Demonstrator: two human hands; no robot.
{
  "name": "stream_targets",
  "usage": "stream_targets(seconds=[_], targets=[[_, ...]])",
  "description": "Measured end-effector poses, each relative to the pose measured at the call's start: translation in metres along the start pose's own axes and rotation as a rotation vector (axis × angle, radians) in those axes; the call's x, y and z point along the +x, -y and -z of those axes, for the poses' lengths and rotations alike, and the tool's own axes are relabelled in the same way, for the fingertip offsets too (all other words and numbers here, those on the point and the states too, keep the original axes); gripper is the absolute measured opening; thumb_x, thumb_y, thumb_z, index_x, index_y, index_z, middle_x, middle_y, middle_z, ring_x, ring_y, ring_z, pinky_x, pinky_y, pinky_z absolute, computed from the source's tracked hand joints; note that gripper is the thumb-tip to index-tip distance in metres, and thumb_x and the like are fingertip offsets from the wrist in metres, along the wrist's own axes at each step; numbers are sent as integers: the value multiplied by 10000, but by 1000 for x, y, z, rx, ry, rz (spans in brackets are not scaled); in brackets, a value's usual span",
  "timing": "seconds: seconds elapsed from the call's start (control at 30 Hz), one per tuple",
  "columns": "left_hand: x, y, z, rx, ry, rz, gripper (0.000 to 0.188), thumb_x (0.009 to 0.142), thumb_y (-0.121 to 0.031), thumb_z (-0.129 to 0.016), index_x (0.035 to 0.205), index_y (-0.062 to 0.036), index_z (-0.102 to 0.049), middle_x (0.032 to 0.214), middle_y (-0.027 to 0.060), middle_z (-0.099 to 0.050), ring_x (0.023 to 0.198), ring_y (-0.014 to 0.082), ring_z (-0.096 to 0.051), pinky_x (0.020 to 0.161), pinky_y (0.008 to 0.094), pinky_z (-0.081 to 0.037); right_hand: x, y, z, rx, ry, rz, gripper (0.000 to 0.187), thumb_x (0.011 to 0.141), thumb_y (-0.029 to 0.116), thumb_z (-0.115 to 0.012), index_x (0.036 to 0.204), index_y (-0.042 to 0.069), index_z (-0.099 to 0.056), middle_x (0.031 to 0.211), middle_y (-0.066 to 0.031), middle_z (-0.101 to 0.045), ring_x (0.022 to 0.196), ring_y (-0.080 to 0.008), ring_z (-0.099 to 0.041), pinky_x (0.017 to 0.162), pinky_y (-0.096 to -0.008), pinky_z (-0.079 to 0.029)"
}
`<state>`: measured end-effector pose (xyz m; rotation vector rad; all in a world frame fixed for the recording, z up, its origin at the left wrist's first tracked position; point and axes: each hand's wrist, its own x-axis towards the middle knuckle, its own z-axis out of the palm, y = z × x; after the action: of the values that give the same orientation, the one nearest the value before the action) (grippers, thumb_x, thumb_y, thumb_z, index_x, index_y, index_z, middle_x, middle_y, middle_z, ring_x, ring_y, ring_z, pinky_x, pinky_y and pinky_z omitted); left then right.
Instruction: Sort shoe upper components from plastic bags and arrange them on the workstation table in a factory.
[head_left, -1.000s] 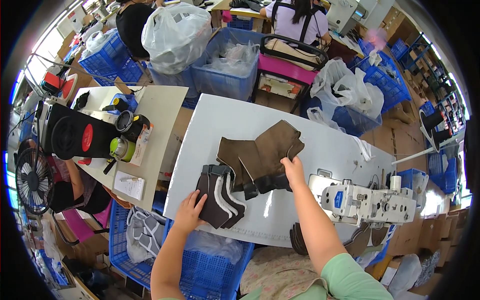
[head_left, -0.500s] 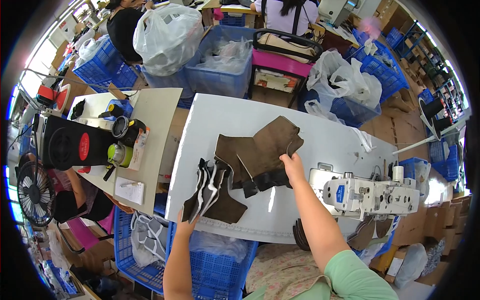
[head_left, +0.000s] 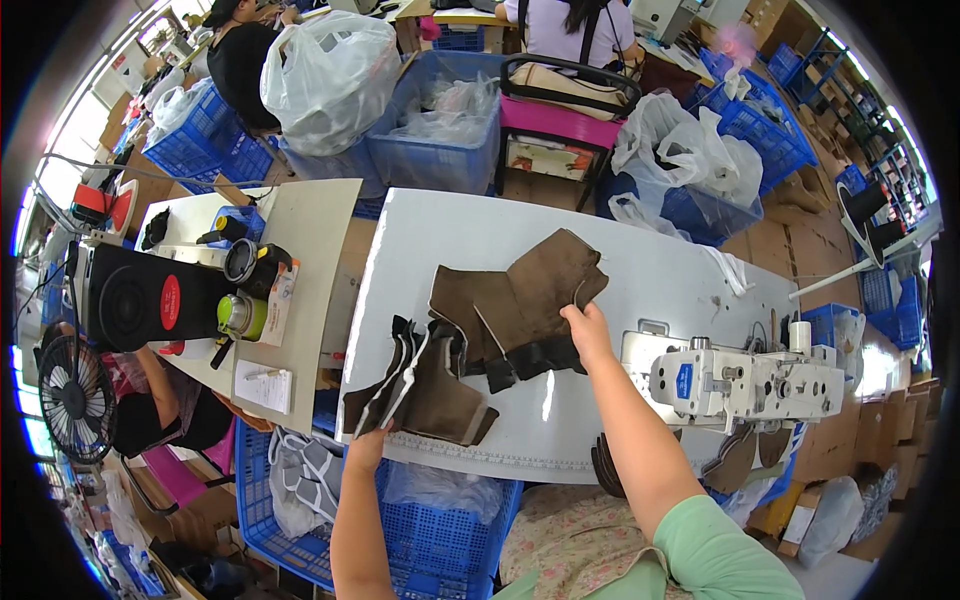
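Note:
Brown suede-like cut pieces [head_left: 545, 285] lie stacked on the white table. My right hand [head_left: 588, 332] pinches their right edge, with black strips showing along the lower side. Nearer to me and to the left, a bundle of brown shoe-upper pieces [head_left: 440, 395] with white and black edges stands partly fanned at the table's front. My left hand [head_left: 370, 442] holds this bundle by its lower left end; the fingers are partly hidden beneath it.
A white sewing machine [head_left: 735, 385] stands at the table's right, with rounded brown pieces [head_left: 735, 460] near its front. Blue crates [head_left: 430, 555] sit below the front edge. To the left, a side table [head_left: 325, 260] holds a black speaker and bottles. People sit beyond.
The bundle in my left hand has tipped to the left and spread, so a brown face shows more broadly on its right. My right hand stays on the far pieces.

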<state>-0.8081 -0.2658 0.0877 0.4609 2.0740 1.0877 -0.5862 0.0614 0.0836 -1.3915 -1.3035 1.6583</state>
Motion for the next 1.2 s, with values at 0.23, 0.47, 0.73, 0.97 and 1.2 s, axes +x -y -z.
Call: stream_targets(seconds=[0.23,0.47,0.73,0.97,1.2], targets=[[14,45,-16,-607,-259,-52,357,786,-65,-581,1136,2,-558,1123,72,-583,1039,226,-533,917,313,-399,-1,-3,-4,-45,20,-22,319,756,169,-567,1004,-32,-584,933,-91,-633,862,-177,-569,787,-306,-432],[11,32,18,-1314,-407,102,479,650,-48,-468,1124,-30,-532,1135,105,-578,1072,293,-543,951,452,-432,-7,0,1,55,99,-158,379,719,166,-588,1042,-32,-568,1015,-111,-611,930,-194,-546,830,-312,-415],[28,-25,71,-387,-341,16,321,634,-83,-481,923,28,-565,807,68,-582,711,209,-547,660,314,-452,-8,-12,-8,292,138,-333,357,738,148,-588,1045,-33,-558,1009,-114,-599,923,-205,-551,817,-320,-436],[46,-108,-44,955,546,-558,300,612,-284,-581,814,-73,-650,755,201,-626,778,401,-594,702,478,-474,-3,-27,-55,536,218,-392,276,762,116,-598,994,-31,-569,933,-128,-636,821,-215,-610,745,-337,-486],[42,-103,-104,1033,306,-1059,402,643,-257,-655,1016,-112,-616,996,87,-608,998,262,-545,877,409,-399,-9,-30,-76,694,297,-527,192,798,90,-596,947,-30,-582,884,-125,-648,778,-231,-633,694,-357,-519]])
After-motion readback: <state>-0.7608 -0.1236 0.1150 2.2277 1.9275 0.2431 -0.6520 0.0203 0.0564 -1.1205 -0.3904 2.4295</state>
